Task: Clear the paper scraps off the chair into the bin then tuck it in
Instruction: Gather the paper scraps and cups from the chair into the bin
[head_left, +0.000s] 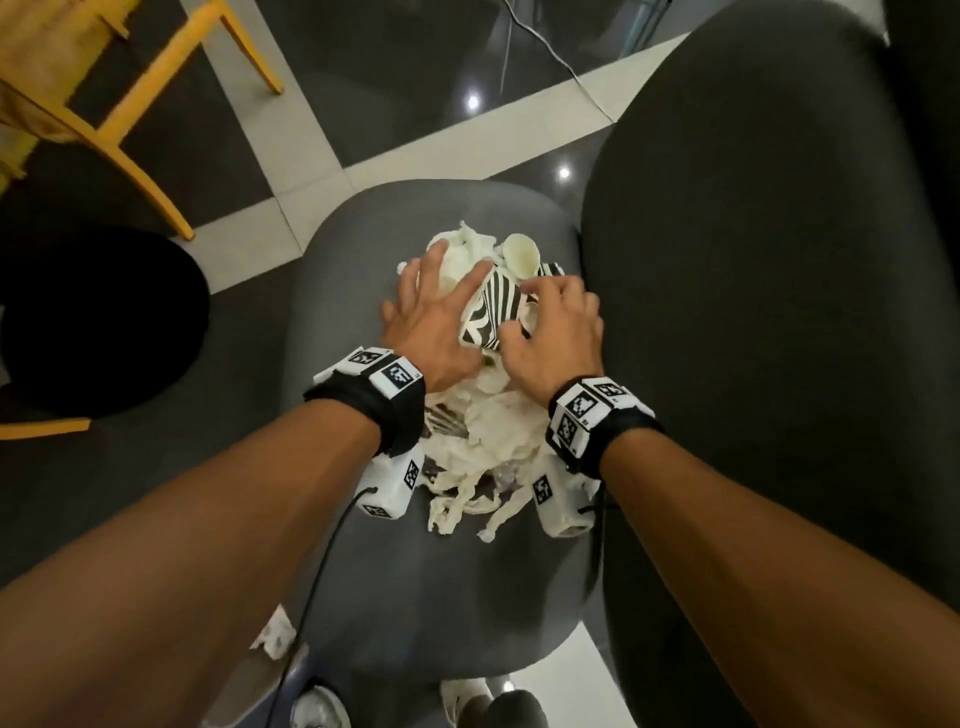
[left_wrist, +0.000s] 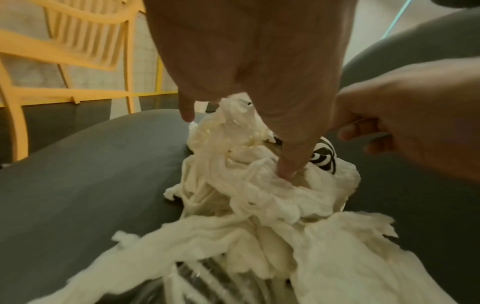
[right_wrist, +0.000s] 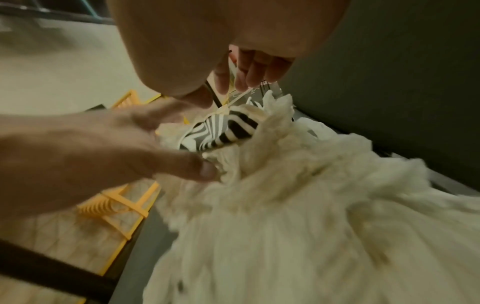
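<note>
Both forearms reach mid-frame over the heap of torn white paper scraps on the round grey chair seat.
Your left hand lies spread on it; your right hand curls, contents unclear. Gathering step: close, lift, find the bin.

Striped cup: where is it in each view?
Head: striped cup at centre, between both hands.
Left wrist: right of centre, behind the left fingers, partly hidden by paper.
Right wrist: upper centre, under the fingers.
Shared landmark: paper scraps.
</note>
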